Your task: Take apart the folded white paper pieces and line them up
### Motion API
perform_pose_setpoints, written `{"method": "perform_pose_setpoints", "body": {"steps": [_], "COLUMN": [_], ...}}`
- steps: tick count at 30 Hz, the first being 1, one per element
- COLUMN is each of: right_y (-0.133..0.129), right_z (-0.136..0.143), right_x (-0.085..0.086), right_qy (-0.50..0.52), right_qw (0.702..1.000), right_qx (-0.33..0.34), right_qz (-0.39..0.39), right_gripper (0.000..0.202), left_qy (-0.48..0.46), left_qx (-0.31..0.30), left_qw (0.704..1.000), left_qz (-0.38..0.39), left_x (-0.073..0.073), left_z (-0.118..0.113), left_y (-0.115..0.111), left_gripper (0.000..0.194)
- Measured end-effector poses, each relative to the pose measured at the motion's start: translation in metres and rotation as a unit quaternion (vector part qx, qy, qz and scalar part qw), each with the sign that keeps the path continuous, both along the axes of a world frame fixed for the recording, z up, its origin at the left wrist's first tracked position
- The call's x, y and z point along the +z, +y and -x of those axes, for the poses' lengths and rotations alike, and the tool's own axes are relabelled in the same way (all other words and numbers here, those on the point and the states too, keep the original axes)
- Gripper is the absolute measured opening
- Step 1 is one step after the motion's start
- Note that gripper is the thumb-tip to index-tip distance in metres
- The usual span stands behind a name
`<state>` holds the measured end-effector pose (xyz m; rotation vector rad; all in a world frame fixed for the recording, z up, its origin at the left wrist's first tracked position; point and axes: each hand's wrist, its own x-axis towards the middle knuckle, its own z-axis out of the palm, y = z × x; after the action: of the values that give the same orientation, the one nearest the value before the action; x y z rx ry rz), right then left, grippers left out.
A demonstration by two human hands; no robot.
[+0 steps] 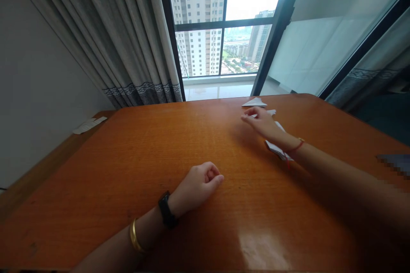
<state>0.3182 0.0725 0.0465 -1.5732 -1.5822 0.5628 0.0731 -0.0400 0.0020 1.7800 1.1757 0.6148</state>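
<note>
My left hand rests above the near middle of the wooden table, its fingers curled in loosely with nothing visible in them. A black watch and a gold bangle are on that arm. Towards the far right, my right hand hovers over the tabletop, fingers bent and slightly apart. Partly behind it lies a folded white paper, a bit of which shows between thumb and fingers. Just beyond sits a pointed folded paper. Under the right wrist, a stack of folded papers is partly covered.
A dark flat object, partly pixelated, lies at the table's right edge. White paper strips rest on a ledge to the left. Past the far edge stand a grey curtain and a dark-framed window.
</note>
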Motion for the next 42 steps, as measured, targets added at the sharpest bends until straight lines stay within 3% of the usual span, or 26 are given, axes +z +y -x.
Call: {"method": "perform_pose_setpoints", "body": {"steps": [4,6,8,11,15,24,42], "right_y": [-0.107,-0.139,-0.151,-0.148,-0.144,-0.145,-0.142], "right_z": [0.048,0.060,0.066,0.066,0.064,0.065,0.065], "right_x": [-0.010,-0.018,-0.029,-0.043,-0.051,-0.047,-0.046], "right_qy": [-0.147,-0.177,-0.193,-0.184,-0.140,-0.132,-0.113], "right_qw": [0.959,0.934,0.908,0.891,0.911,0.913,0.918], "right_qx": [0.242,0.309,0.368,0.407,0.384,0.384,0.381], "right_qz": [0.012,-0.003,-0.047,-0.077,-0.048,-0.030,-0.014], "right_gripper": [0.016,0.015,0.010,0.005,0.006,0.007,0.007], "left_qy": [-0.028,-0.022,0.009,0.049,0.057,0.069,0.013], "left_qx": [-0.028,-0.067,-0.102,-0.122,-0.118,-0.100,-0.087], "left_qw": [0.999,0.997,0.995,0.991,0.991,0.991,0.996], "left_qz": [0.019,0.016,-0.013,-0.037,-0.024,-0.053,-0.013], "left_x": [0.001,0.004,0.007,0.009,0.009,0.012,0.011], "left_z": [0.001,0.001,0.002,0.002,0.002,0.001,0.000], "left_y": [0.000,-0.002,-0.005,-0.007,-0.006,-0.006,-0.007], "left_gripper": [0.022,0.017,0.015,0.016,0.016,0.010,0.013]}}
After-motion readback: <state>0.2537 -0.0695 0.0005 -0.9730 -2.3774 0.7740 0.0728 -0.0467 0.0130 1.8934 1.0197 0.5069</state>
